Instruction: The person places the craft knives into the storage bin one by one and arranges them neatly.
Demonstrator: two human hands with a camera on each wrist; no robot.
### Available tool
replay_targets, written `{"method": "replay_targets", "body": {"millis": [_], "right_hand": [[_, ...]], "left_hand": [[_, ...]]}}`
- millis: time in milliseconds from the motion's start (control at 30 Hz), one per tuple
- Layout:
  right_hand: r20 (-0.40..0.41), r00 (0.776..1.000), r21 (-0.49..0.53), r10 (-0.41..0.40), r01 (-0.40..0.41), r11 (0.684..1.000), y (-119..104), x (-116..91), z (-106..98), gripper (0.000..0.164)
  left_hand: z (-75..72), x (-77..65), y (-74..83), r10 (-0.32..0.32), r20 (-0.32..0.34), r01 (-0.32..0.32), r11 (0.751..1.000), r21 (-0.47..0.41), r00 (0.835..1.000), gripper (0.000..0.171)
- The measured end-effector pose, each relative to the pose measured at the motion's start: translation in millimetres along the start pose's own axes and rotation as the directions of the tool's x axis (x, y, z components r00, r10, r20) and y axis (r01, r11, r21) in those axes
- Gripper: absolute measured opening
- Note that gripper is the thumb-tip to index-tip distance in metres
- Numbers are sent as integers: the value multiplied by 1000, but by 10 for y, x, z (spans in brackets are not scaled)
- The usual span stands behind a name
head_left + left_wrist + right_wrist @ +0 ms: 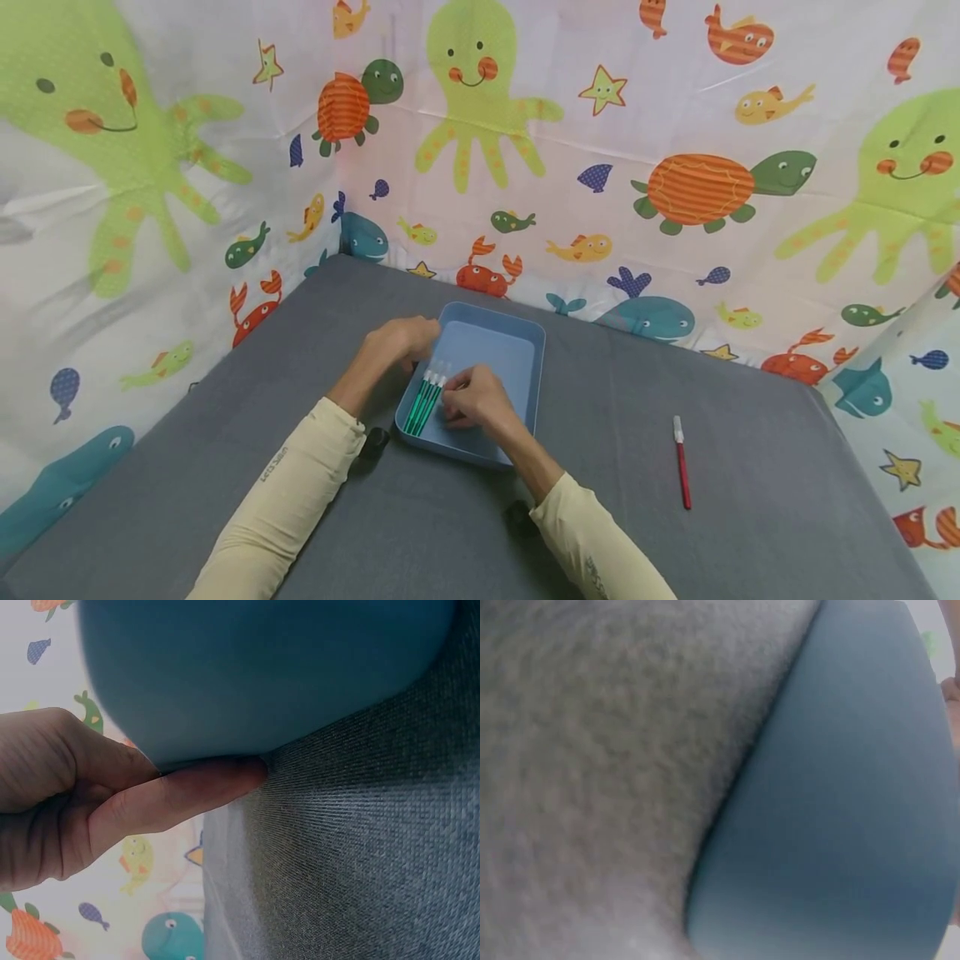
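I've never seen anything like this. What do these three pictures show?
No robot here: a person's bare left hand and right hand. The wide picture comes from a head-worn camera looking forward and down; the other two, from wrist cameras. On the grey surface are a blue tray, with green pens inside, and a red pen to the right. The left hand grips the tray's edge. The right hand is inside the tray, beside the green pens; I can't tell whether it holds anything.

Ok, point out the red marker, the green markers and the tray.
Red marker (683, 477): head view, its red barrel.
Green markers (424, 406): head view, a green barrel.
Tray (495, 344): head view, bare inner floor.
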State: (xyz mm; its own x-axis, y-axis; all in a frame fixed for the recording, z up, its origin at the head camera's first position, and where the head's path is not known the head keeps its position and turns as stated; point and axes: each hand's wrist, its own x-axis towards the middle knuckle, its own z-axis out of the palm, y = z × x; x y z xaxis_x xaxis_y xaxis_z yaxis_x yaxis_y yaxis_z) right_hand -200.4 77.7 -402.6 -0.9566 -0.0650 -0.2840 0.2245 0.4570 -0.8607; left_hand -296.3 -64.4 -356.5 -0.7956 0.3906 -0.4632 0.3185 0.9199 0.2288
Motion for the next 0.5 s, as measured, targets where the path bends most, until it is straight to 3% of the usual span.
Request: {"method": "replay_targets", "body": {"millis": [500], "right_hand": [[-24,1000,45,-20,21,999,-48,-200,-339,16]], "left_hand": [[10,13,4,-2,-9,2,1000,-3,1000,37]]}}
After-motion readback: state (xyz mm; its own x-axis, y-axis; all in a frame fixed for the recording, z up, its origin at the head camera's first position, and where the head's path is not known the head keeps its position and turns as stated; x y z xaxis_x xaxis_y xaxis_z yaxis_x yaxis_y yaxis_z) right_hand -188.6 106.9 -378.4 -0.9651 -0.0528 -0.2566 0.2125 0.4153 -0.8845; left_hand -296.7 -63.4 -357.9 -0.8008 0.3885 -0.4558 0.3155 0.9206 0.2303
